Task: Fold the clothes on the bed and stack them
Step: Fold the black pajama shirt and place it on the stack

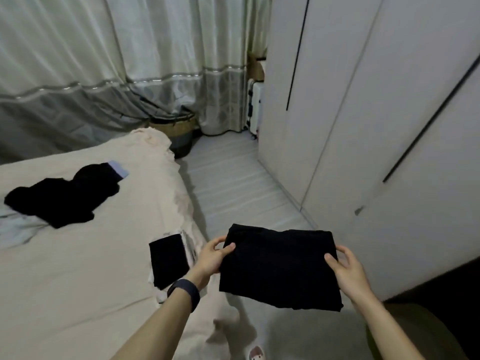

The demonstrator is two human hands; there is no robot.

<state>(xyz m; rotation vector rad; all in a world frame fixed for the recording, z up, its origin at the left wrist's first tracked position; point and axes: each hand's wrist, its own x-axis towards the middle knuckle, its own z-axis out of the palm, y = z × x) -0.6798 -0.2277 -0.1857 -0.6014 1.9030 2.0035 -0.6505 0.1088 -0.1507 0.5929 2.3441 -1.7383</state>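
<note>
A folded black garment hangs in the air beside the bed, over the floor. My left hand pinches its left edge with the thumb on top. My right hand grips its right edge the same way. On the bed, near its right edge, lies a stack with a small folded black piece on top and white fabric under it. Farther left on the bed sits a crumpled black pile of clothes with a light blue piece poking out at its far end.
White wardrobe doors stand to the right, with a strip of light floor between them and the bed. A woven basket and a white suitcase sit by the curtains at the back.
</note>
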